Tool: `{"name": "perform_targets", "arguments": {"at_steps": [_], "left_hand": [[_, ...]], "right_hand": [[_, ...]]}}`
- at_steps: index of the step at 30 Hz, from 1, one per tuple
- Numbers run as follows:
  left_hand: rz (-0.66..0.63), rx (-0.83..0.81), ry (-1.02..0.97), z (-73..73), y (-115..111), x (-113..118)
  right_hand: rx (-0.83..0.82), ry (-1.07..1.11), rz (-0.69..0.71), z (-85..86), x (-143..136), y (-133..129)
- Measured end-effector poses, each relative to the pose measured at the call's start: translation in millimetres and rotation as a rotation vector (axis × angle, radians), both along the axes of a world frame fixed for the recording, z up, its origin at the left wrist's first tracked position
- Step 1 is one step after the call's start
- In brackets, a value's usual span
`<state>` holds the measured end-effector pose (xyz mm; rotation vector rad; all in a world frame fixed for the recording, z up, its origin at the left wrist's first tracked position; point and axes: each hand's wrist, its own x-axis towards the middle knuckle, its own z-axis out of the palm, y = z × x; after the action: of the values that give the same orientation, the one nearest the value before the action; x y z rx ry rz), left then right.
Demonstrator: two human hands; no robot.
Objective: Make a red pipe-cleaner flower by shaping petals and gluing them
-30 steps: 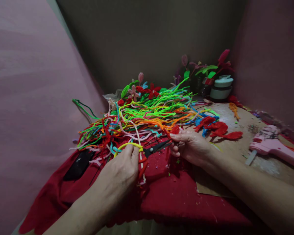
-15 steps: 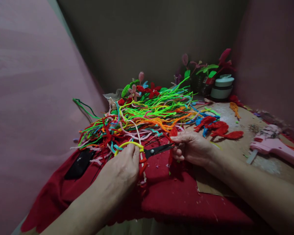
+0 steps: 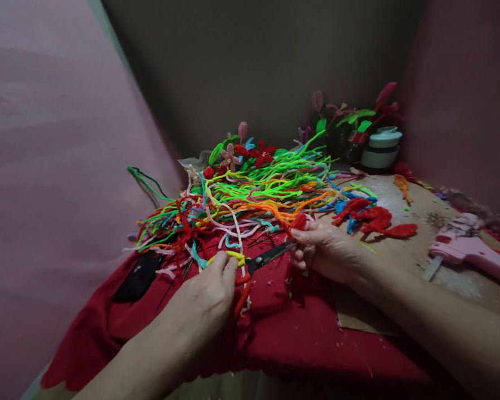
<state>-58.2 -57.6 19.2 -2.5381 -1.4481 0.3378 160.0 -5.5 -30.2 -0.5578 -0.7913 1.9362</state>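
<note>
My left hand (image 3: 210, 286) is closed around the handles of a pair of scissors (image 3: 258, 262), which have one yellow loop, one red loop and dark blades. The blades point right and their tips reach the fingers of my right hand (image 3: 327, 250). Between its thumb and fingers my right hand pinches a red pipe cleaner petal (image 3: 298, 224); the tips of the blades are partly hidden there. Just beyond both hands spreads a heap of pipe cleaners (image 3: 250, 191) in green, orange, pink, white and other colours.
Red fuzzy petals (image 3: 377, 219) lie on a tan board (image 3: 408, 261) at the right, near a pink glue gun (image 3: 470, 250). A black phone (image 3: 138, 276) rests on the red cloth (image 3: 291, 339) at left. Behind stand a lidded jar (image 3: 381, 147) and pipe cleaner flowers (image 3: 263, 154).
The scissors' handles have drawn closer together, and the blades now look more closed beside my right fingers. The red petal tilts slightly more to the right. The whole view has shifted a little.
</note>
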Motion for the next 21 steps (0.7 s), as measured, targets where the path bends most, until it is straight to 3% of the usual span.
{"name": "perform_targets", "arguments": {"at_steps": [5, 11, 21], "left_hand": [[0.185, -0.098, -0.019, -0.4, -7, 5], [0.184, -0.021, -0.006, -7.4, -9, 9], [0.159, -0.003, -0.007, -12.4, -7, 12]], "right_hand": [[0.063, -0.018, -0.170, 1.8, -4, 0], [0.082, -0.035, -0.258, 3.2, -7, -3], [0.096, -0.031, -0.262, 1.3, -8, -3]]}}
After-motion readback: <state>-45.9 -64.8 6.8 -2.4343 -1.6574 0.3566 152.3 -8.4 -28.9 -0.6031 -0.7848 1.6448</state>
